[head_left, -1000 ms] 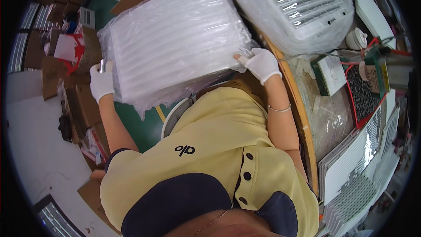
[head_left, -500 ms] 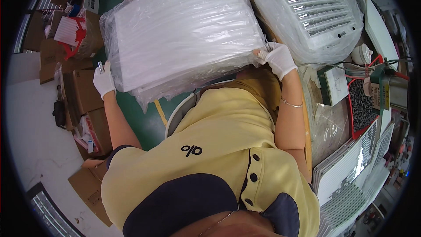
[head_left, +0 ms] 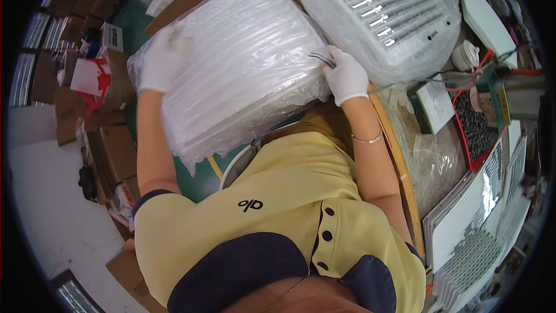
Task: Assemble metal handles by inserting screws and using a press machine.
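A white stack of panels, loosely covered in clear plastic film, lies in front of me, tilted toward my lap. My left hand, in a white glove, is over its left side; motion smears the fingers, so whether it grips the film cannot be made out. At the stack's right edge my right hand, gloved with some bare fingertips, is closed on metal tweezers. Their thin tips point left over the film.
Right of the stack lies another film-wrapped bundle of slotted panels. A wooden table edge runs along my right arm. Further right are a red tray of dark bits, a small box and slatted panels. Cardboard boxes stand left.
My left hand has moved up and inward from the stack's left corner onto its left side. My right hand has shifted slightly left, and the tweezers now show clearly. The view has turned a little.
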The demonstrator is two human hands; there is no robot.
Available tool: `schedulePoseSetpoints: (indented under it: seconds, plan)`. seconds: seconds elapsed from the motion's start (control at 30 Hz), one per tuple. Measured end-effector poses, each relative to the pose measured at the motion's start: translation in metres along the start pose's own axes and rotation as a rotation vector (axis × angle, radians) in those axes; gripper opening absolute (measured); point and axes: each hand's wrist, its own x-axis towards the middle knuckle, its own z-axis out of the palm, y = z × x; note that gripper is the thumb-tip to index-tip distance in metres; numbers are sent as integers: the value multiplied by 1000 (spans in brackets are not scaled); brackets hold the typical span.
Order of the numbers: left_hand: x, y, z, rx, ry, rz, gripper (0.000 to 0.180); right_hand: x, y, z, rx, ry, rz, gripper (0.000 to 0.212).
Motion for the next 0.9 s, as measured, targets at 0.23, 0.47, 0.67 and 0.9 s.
schedulePoseSetpoints:
  seconds: [0.23,0.47,0.67,0.9]
  plan:
    - [12,106,82,79,-643,260,65,-23,19,-33,79,21,-18,44]
    - [8,84,116,-74,-499,281,70,-84,87,-45,648,123,174,36]
    - [3,130,100,-295,-425,129,44,-140,105,-73,816,180,344,28]
    - [-28,193,137,-193,-374,385,30,-179,119,-83,901,290,422,29]
